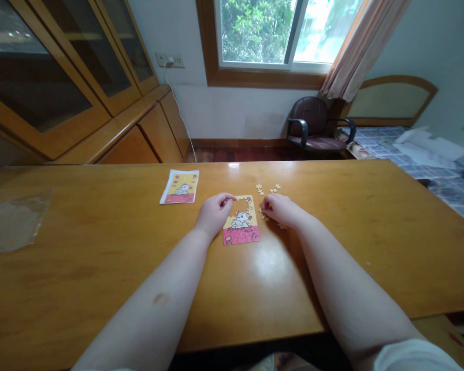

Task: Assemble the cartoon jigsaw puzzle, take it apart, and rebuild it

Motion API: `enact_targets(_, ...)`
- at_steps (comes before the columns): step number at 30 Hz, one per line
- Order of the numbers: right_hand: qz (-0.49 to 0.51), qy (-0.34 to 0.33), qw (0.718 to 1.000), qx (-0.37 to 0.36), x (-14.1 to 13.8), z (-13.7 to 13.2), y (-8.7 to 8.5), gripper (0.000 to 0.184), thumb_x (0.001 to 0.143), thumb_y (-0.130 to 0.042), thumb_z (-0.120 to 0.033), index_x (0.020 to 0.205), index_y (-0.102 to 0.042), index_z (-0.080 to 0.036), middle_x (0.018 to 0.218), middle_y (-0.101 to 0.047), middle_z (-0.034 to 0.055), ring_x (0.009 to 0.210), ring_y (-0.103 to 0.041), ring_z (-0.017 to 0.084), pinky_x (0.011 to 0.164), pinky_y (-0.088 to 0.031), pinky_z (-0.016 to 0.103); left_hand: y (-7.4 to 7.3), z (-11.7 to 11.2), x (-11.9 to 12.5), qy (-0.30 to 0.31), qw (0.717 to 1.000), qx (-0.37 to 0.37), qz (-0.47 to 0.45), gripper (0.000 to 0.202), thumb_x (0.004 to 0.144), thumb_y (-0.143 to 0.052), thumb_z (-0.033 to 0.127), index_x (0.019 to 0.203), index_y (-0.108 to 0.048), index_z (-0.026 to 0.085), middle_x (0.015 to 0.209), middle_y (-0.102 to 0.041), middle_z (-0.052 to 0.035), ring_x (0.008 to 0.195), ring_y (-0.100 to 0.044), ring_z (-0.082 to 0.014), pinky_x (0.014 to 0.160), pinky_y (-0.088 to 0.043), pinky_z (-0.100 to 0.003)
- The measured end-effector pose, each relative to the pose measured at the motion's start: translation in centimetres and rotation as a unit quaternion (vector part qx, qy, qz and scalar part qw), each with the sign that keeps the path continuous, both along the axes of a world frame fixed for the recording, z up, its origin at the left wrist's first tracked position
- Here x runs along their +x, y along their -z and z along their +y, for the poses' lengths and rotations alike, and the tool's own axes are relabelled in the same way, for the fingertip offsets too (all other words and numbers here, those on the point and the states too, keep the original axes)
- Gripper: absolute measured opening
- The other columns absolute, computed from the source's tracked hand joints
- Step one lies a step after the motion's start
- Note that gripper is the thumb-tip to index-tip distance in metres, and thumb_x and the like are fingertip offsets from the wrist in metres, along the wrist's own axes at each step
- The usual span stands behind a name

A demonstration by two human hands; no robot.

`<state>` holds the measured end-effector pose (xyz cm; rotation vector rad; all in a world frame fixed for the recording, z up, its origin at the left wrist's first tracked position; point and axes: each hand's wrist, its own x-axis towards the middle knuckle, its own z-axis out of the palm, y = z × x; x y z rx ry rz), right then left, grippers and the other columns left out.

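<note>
On the wooden counter [100, 268], centre: one part-assembled jigsaw puzzle [241, 235], pink and yellow, gap in upper portion. Left hand [217, 208]: at puzzle's upper left edge, fingers curled, contents of grip impossible to tell. Right hand [279, 208]: just right of puzzle, among loose puzzle pieces [277, 186]; fingers bunched, grip likewise impossible to tell. Left of puzzle: matching picture sheet [183, 189]. Far left: clear plastic bag [13, 221].

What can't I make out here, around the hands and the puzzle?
All in the head view:
- Upper left side of the puzzle: covered by the left hand.
- Whether the right hand grips a piece: its own fingers hide that.
- Printing on the loose pieces: too small.
- Rest of the clear plastic: cut off by the left edge.
</note>
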<state>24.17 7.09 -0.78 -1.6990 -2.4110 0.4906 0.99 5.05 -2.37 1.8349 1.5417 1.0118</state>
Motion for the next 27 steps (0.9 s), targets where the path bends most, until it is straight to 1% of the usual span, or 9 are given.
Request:
enact_targets(2, 0.036, 0.007, 0.999, -0.013, 0.1, 0.0, 0.0, 0.008, 0.077, -0.064, -0.014, 0.073, -0.063, -0.021, 0.083, -0.069, 0.0025, 0.078, -0.061, 0.017, 0.071, -0.043, 0.027, 0.0, 0.1, 0.0, 0.003, 1.000, 0.002, 0.008, 0.026, 0.085, -0.047, 0.032, 0.092, -0.070, 0.020, 0.070, -0.064, -0.0001, 0.065, -0.057, -0.0152, 0.063, -0.043, -0.027)
enact_targets(5, 0.106, 0.016, 0.994, -0.012, 0.0, -0.2, -0.2, 0.006, 0.076, -0.064, -0.016, 0.078, -0.066, -0.021, 0.080, -0.069, -0.0001, 0.072, -0.058, 0.014, 0.067, -0.042, 0.024, -0.2, 0.3, 0.1, 0.020, 0.999, 0.022, 0.038, 0.023, 0.083, -0.050, 0.029, 0.091, -0.070, 0.020, 0.079, -0.065, -0.0016, 0.070, -0.057, -0.0154, 0.066, -0.046, -0.028)
enact_targets(9, 0.195, 0.012, 0.981, -0.004, -1.4, -0.5, 0.0, 0.009, 0.078, -0.063, -0.020, 0.084, -0.069, -0.019, 0.076, -0.067, -0.0007, 0.069, -0.056, 0.012, 0.065, -0.041, 0.023, -0.4, 0.5, 0.3, 0.061, 0.993, 0.061, 0.086, 0.021, 0.083, -0.052, 0.027, 0.091, -0.070, 0.021, 0.091, -0.068, -0.0035, 0.089, -0.060, -0.0187, 0.085, -0.046, -0.032)
enact_targets(12, 0.235, 0.014, 0.972, -0.004, -2.7, -0.6, 0.5, 0.009, 0.079, -0.063, -0.021, 0.083, -0.070, -0.019, 0.077, -0.069, -0.0002, 0.071, -0.058, 0.013, 0.067, -0.042, 0.023, -0.3, 0.5, 0.5, 0.058, 0.988, 0.061, 0.128, 0.020, 0.083, -0.055, 0.031, 0.091, -0.071, 0.023, 0.095, -0.069, -0.0032, 0.096, -0.058, -0.0209, 0.090, -0.044, -0.036)
enact_targets(16, 0.226, 0.001, 0.974, 0.001, -4.0, -0.5, 1.0, 0.009, 0.080, -0.062, -0.019, 0.082, -0.071, -0.021, 0.083, -0.072, 0.0006, 0.079, -0.062, 0.015, 0.074, -0.044, 0.026, -0.2, 0.5, 0.4, 0.040, 0.983, 0.046, 0.174, 0.018, 0.082, -0.056, 0.033, 0.085, -0.072, 0.024, 0.093, -0.070, -0.0031, 0.096, -0.058, -0.0228, 0.090, -0.043, -0.038)
enact_targets(20, 0.203, -0.014, 0.979, 0.030, -4.6, -0.2, 1.2, 0.011, 0.081, -0.062, -0.018, 0.083, -0.072, -0.022, 0.087, -0.073, 0.0017, 0.083, -0.064, 0.017, 0.079, -0.046, 0.027, -0.2, 0.7, 0.1, -0.013, 0.978, 0.039, 0.204, 0.019, 0.082, -0.054, 0.030, 0.084, -0.072, 0.023, 0.092, -0.071, -0.0051, 0.098, -0.058, -0.0255, 0.089, -0.043, -0.041)
enact_targets(22, 0.193, -0.027, 0.980, 0.037, -4.8, 0.0, 1.4, 0.013, 0.081, -0.062, -0.016, 0.083, -0.073, -0.023, 0.088, -0.074, 0.0018, 0.084, -0.065, 0.017, 0.081, -0.046, 0.028, 0.0, 0.8, -0.1, -0.030, 0.977, 0.045, 0.207, 0.019, 0.082, -0.054, 0.029, 0.084, -0.072, 0.024, 0.093, -0.071, -0.0051, 0.099, -0.057, -0.0260, 0.090, -0.042, -0.041)
enact_targets(24, 0.186, -0.039, 0.981, 0.041, -5.0, 0.1, 1.6, 0.014, 0.082, -0.062, -0.016, 0.084, -0.074, -0.024, 0.088, -0.074, 0.0015, 0.084, -0.065, 0.017, 0.082, -0.046, 0.028, 0.0, 0.8, -0.1, -0.029, 0.977, 0.049, 0.205, 0.018, 0.081, -0.055, 0.028, 0.083, -0.072, 0.024, 0.093, -0.071, -0.0049, 0.099, -0.057, -0.0257, 0.091, -0.042, -0.041)
enact_targets(27, 0.186, -0.039, 0.981, 0.034, -5.2, 0.1, 1.6, 0.013, 0.082, -0.063, -0.017, 0.084, -0.074, -0.024, 0.087, -0.074, 0.0010, 0.083, -0.065, 0.016, 0.081, -0.047, 0.027, -0.1, 0.7, 0.1, -0.010, 0.978, 0.046, 0.204, 0.017, 0.080, -0.056, 0.029, 0.079, -0.072, 0.025, 0.092, -0.070, -0.0045, 0.097, -0.057, -0.0249, 0.090, -0.042, -0.041)
